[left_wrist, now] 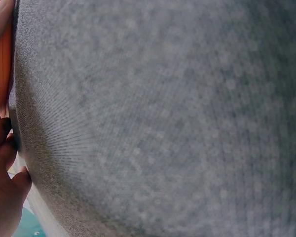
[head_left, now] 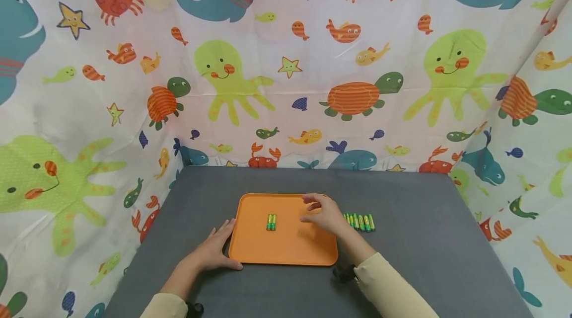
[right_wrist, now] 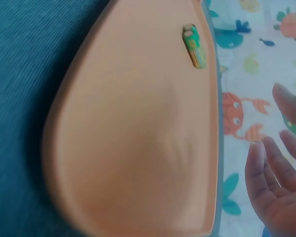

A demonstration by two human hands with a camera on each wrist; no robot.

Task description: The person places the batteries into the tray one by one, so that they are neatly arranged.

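An orange tray (head_left: pixel 295 253) lies on the grey table, and two green-and-yellow batteries (head_left: pixel 271 222) sit side by side on its left half. At the tray's left edge my left hand (head_left: pixel 213 251) rests with fingers spread, touching the rim. My right hand (head_left: pixel 325 214) hovers over the tray's right side with thumb and fingers apart and nothing between them. Just right of the tray stands a row of several more batteries (head_left: pixel 361 222), partly hidden behind the right wrist. In the right wrist view, the right hand (right_wrist: pixel 281 182) shows loosely bent fingers above the tray (right_wrist: pixel 118 123).
The grey table (head_left: pixel 424 238) extends around the tray on every side. A white curtain (head_left: pixel 295 129) printed with sea animals hangs behind the table and along both sides.
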